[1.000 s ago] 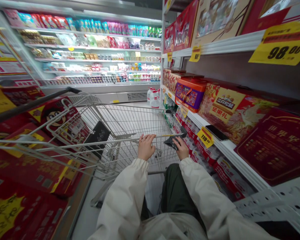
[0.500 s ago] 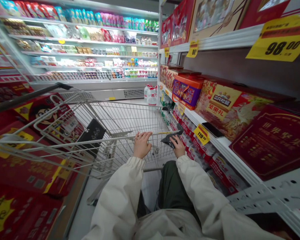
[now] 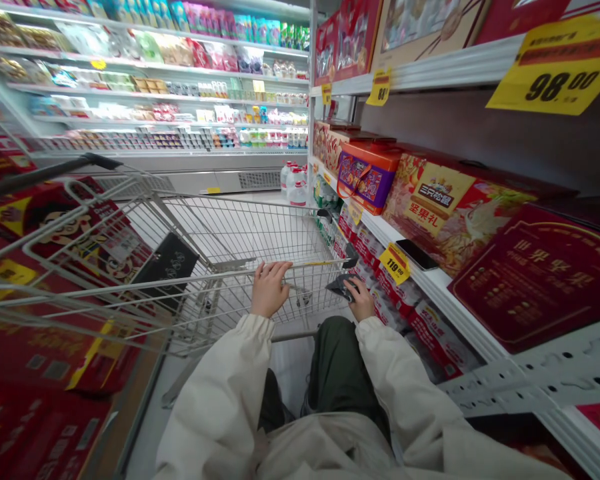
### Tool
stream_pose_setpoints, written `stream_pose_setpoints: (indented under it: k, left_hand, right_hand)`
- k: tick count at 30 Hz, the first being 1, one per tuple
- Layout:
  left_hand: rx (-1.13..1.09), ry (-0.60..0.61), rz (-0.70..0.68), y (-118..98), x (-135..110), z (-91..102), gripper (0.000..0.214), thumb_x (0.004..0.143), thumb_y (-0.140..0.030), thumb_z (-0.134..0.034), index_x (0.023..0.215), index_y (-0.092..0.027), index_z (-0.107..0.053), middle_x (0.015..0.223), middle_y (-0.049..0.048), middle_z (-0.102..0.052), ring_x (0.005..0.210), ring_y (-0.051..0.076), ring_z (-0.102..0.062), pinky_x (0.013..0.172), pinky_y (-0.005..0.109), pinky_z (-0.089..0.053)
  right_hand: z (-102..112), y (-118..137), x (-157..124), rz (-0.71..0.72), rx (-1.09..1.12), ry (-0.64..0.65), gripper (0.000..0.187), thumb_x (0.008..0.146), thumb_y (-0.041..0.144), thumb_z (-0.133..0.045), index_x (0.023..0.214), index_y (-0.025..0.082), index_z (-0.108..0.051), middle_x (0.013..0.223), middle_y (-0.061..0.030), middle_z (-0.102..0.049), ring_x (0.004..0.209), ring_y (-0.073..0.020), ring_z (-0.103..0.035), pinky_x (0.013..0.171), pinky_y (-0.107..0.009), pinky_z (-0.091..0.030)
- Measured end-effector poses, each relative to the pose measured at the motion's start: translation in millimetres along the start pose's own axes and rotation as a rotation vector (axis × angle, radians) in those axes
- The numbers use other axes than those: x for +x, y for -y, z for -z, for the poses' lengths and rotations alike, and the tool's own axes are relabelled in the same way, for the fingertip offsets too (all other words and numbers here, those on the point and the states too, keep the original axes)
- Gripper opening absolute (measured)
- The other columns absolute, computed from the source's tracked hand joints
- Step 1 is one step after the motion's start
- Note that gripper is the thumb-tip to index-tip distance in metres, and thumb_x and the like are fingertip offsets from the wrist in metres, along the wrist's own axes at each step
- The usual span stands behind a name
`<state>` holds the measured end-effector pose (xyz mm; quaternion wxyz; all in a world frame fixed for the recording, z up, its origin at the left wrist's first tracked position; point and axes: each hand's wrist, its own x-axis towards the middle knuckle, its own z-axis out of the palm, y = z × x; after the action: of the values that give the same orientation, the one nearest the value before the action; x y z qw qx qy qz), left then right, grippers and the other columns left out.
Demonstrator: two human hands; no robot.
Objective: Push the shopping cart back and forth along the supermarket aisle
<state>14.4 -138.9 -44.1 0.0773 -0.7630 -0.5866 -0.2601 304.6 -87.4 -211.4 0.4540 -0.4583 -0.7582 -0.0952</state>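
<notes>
Head view: left hand point(image 3: 270, 290) clenched over the cart handle point(image 3: 310, 264), fingers curled across the bar. Right hand point(image 3: 361, 300) sits toward the handle's right end, pinching a dark flat item point(image 3: 341, 287) against it; cannot tell what the item is. Cart point(image 3: 240, 233) is wire mesh, directly ahead of the person, pointing down the aisle, with a black panel point(image 3: 166, 270) inside. Right of the cart: shelf point(image 3: 460, 310) with a phone point(image 3: 417, 254) lying on it, a yellow 119 price tag point(image 3: 395, 263), an orange tin point(image 3: 367, 179) and a red gift box point(image 3: 535, 277). Water jugs point(image 3: 294, 188) stand ahead, near a chiller point(image 3: 245, 180). Red cartons point(image 3: 45, 347) fill the left side. Versus earlier frames: same grip, both hands on the bar; scene sits slightly higher and further left in view, so head or cart has shifted.
</notes>
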Motion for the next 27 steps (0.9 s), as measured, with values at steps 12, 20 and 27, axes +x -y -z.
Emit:
stream_pose_setpoints:
  k: [12, 20, 27]
  left_hand:
    - [0.024, 0.004, 0.022, -2.0, 3.3, -1.1, 0.053, 0.075, -0.015, -0.051, 0.126, -0.026, -0.057, 0.126, 0.0020, -0.066, 0.121, 0.025, -0.053, 0.120, 0.047, -0.019]
    - [0.011, 0.008, 0.019, -3.0, 1.6, 0.3, 0.053, 0.075, -0.015, -0.051, 0.127, -0.026, -0.057, 0.127, 0.0015, -0.065, 0.122, 0.025, -0.052, 0.120, 0.047, -0.018]
    - [-0.008, 0.036, 0.037, -9.0, 7.8, -1.3, 0.057, 0.072, -0.015, -0.053, 0.128, -0.027, -0.056, 0.128, 0.0020, -0.064, 0.123, 0.025, -0.051, 0.120, 0.048, -0.018]
  right_hand:
    - [-29.3, 4.0, -7.6, 0.001, 0.004, 0.083, 0.062, 0.067, -0.005, -0.048, 0.121, 0.021, -0.066, 0.118, -0.0113, -0.065, 0.122, -0.0231, -0.056, 0.099, -0.040, -0.053]
    - [-26.0, 24.7, 18.3, 0.062, -0.104, -0.009, 0.052, 0.075, 0.000, -0.052, 0.119, 0.024, -0.067, 0.120, -0.0105, -0.064, 0.118, -0.0238, -0.057, 0.101, -0.040, -0.050]
    - [-34.8, 20.9, 5.5, 0.081, -0.093, 0.102, 0.054, 0.071, -0.003, -0.052, 0.116, 0.021, -0.069, 0.115, -0.0114, -0.066, 0.115, -0.0227, -0.058, 0.097, -0.037, -0.051]
